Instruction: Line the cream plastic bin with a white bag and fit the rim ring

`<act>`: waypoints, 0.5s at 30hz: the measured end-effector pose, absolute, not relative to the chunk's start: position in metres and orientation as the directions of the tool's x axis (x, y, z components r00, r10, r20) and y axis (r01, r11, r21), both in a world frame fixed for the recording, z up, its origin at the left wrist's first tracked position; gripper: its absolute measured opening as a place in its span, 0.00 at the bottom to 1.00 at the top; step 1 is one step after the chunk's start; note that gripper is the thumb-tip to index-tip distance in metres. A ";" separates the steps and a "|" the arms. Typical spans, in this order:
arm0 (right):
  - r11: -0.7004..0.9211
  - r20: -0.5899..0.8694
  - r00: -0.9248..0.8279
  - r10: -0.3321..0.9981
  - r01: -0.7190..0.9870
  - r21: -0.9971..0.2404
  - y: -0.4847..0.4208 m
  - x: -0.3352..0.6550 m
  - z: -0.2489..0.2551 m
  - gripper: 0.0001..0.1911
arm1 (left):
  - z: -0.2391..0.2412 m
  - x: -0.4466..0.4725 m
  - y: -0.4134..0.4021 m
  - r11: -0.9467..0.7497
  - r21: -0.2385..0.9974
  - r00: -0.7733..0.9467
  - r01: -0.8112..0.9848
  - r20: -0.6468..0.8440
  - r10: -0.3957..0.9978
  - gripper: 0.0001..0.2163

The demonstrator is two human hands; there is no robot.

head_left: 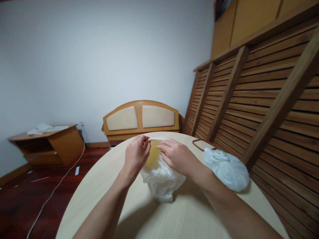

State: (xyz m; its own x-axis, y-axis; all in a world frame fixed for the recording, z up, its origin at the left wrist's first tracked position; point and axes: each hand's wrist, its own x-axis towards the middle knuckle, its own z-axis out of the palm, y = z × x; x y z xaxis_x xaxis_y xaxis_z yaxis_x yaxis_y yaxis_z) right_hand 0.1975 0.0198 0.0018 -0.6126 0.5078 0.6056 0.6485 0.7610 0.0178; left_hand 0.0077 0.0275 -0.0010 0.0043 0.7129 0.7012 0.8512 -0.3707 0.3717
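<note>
A thin white plastic bag [163,184] is held up over the round pale table [139,212], its lower end hanging near the tabletop. Something yellow [152,157] shows at the bag's upper part; its kind is not clear. My left hand [136,152] pinches the bag's rim on the left, thumb against fingers. On the other side, my right hand [175,156] has its fingers curled at the top of the bag, against the yellow thing, with the thumb lower down. The fingertips of the right hand are partly blurred.
To the right lies a knotted, filled white plastic bag [228,171], beside a brown loop-shaped handle [199,142]. A slatted wooden frame [274,99] leans along the right side. Beyond the table stand a headboard [142,116] and a low wooden cabinet [57,147]. A white cable [59,182] crosses the floor.
</note>
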 end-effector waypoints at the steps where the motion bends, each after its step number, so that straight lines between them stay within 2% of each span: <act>1: 0.758 0.563 -0.633 0.531 0.652 0.018 0.019 0.193 -0.003 0.12 | -0.001 0.008 0.027 -0.374 0.372 0.006 0.850 0.702 0.712 0.04; 6: 0.696 0.371 -0.670 0.643 0.714 0.083 0.018 0.177 -0.023 0.13 | 0.001 0.016 0.023 -0.390 0.360 0.038 0.848 0.692 0.721 0.04; 12: 0.563 0.124 -0.570 0.812 0.821 0.091 0.014 0.169 -0.028 0.26 | -0.001 0.026 0.016 -0.381 0.321 0.080 0.867 0.664 0.743 0.04; 15: 0.549 0.062 -0.553 0.831 0.833 0.068 0.018 0.169 -0.030 0.23 | -0.001 0.031 0.014 -0.373 0.293 0.109 0.880 0.641 0.760 0.04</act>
State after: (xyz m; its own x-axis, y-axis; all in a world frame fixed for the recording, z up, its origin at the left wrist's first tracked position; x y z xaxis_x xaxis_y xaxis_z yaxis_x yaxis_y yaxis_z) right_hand 0.1689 0.0176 -0.0303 -0.5525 0.8311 0.0624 0.8332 0.5488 0.0675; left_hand 0.0312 0.0140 -0.0011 0.1086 0.7600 0.6408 0.8804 -0.3729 0.2930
